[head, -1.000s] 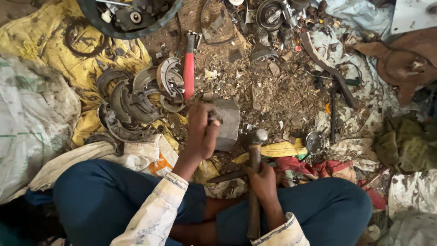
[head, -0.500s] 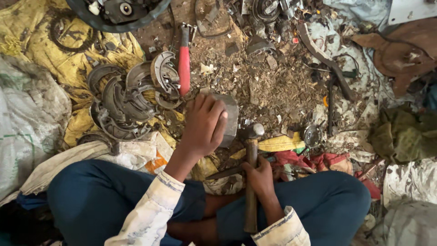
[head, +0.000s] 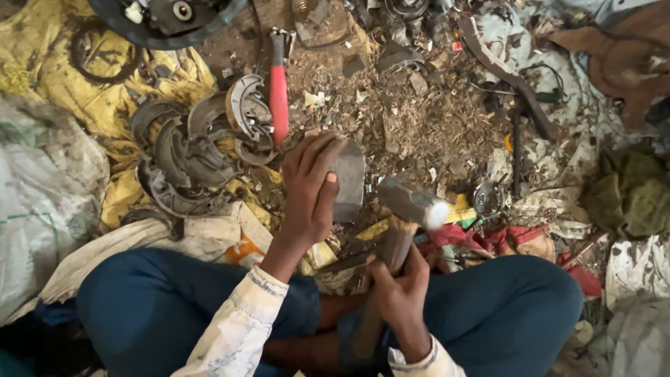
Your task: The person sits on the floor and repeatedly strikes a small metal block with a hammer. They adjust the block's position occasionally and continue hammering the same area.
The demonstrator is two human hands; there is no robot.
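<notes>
Hammer beside a held metal block
Left hand [head: 310, 188] fingers [head: 322, 155] clamp the grey metal block [head: 349, 180], frame centre; right hand [head: 399, 292] fingers wrap the hammer [head: 405, 209] handle.

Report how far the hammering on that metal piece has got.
Done: curved brake shoes lie heaped to the left on the yellow cloth. In hand: the left hand steadies a grey metal piece on the ground, and the right hand holds a hammer, its head raised beside the piece and blurred. Left: the piece looks whole, and scrap lies scattered beyond.
</notes>
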